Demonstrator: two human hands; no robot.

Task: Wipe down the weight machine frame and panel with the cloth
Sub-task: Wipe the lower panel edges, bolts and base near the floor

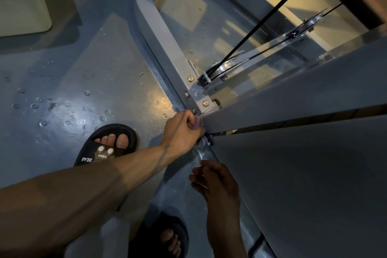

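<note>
Left hand (182,132), frame centre, grips a bunched cloth (198,122) pressed against the base of the grey frame (165,33), at the bolted joint where it meets the panel (303,94). Right hand (217,180), lower centre, is loosely curled, holding nothing, hovering over the wet floor (104,81). Wiping is under way at the low corner; no telling how much frame or panel is already done. Upper panel and the curved frame likely remain.
</note>
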